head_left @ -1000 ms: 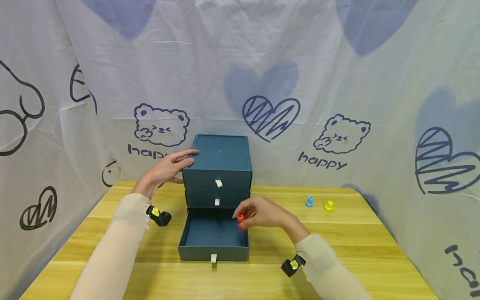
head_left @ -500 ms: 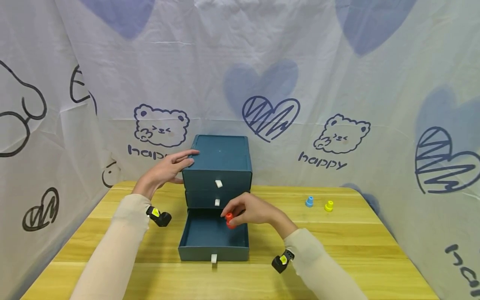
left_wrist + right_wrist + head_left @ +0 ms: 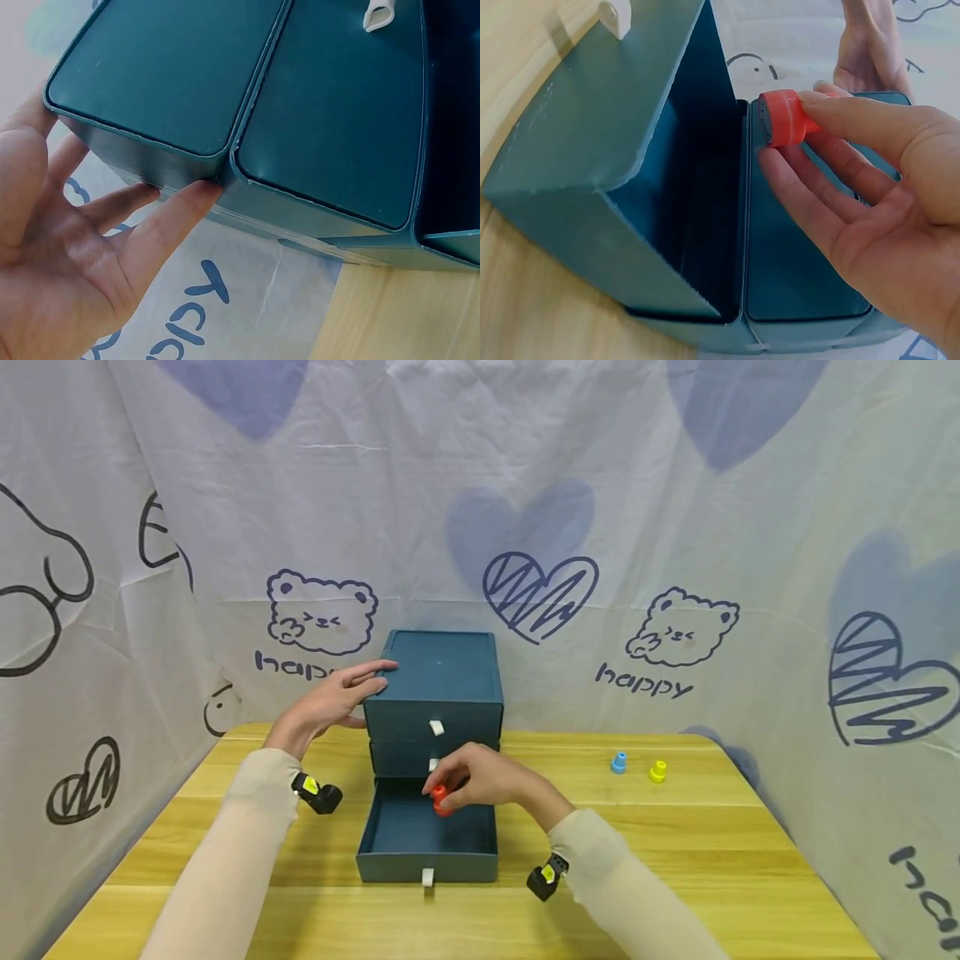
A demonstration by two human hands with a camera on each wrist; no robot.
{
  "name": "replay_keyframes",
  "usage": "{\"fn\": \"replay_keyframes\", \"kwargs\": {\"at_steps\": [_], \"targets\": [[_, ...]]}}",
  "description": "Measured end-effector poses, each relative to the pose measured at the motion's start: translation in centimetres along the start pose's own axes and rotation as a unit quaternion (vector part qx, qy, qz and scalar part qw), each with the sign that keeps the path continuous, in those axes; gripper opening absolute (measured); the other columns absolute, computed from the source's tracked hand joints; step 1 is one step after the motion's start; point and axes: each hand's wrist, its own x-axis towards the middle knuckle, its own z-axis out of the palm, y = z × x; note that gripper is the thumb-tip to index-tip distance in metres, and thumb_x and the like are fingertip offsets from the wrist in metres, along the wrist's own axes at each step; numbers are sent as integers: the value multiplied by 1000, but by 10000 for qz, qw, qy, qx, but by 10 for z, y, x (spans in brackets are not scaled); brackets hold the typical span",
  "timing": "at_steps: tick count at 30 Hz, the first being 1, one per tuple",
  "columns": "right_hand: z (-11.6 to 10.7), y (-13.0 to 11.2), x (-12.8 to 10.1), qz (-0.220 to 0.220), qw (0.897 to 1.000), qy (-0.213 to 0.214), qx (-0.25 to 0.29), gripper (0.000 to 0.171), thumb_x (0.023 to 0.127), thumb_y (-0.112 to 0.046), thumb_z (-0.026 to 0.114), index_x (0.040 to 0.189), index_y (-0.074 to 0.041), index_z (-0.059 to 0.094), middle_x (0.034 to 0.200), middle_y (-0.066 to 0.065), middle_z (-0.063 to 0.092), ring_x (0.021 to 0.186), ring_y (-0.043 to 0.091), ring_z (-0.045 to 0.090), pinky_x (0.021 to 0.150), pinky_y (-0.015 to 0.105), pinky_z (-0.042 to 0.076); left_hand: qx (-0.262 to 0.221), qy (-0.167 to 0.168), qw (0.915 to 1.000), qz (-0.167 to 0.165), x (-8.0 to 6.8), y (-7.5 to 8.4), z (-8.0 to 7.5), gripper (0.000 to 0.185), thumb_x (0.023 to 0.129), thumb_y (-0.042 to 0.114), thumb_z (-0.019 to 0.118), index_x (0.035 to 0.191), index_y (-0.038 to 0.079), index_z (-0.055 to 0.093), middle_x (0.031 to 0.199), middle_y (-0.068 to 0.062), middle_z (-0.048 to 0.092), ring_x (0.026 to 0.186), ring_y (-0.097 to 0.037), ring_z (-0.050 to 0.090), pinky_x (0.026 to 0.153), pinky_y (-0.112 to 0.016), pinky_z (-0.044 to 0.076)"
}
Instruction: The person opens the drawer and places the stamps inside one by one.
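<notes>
A dark teal drawer cabinet (image 3: 442,668) stands on the table with its bottom drawer (image 3: 390,867) pulled out. My left hand (image 3: 326,703) rests on the cabinet's left side, fingertips at the upper edge; in the left wrist view its fingers (image 3: 169,217) touch the side wall. Over the open drawer, my right hand (image 3: 483,777) pinches a small red stamp (image 3: 441,802) between thumb and fingers. The right wrist view shows the stamp's dark patterned face (image 3: 766,120) at its wide end. No object shows in the visible part of the drawer.
A blue stamp-like piece (image 3: 618,763) and a yellow one (image 3: 657,772) stand on the wooden table (image 3: 675,860) at the right. Two closed drawers with white pull tabs (image 3: 437,727) sit above the open one. A printed cloth (image 3: 420,468) hangs behind.
My right hand has moved left with the red stamp, from the drawer's right side to over its middle. The left hand has stayed in place on the cabinet.
</notes>
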Motion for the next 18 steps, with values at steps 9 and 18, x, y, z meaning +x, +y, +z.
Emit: {"fn": "replay_keyframes", "kwargs": {"at_steps": [9, 18], "targets": [[5, -8, 12, -123, 9995, -249, -176, 24, 88, -1, 79, 112, -4, 79, 114, 8, 77, 91, 7, 71, 84, 17, 59, 10, -9, 10000, -4, 0, 0, 0, 55, 109, 44, 49, 160, 30, 38, 174, -12, 19, 159, -43, 21, 112, -69, 42], [10, -14, 26, -84, 9986, -459, -245, 23, 87, 0, 80, 109, -5, 80, 111, 7, 79, 88, 5, 70, 83, 16, 59, 78, -35, 9999, 53, -1, 1, -1, 55, 109, 44, 48, 161, 29, 37, 174, -13, 18, 158, -43, 20, 111, -70, 42]]}}
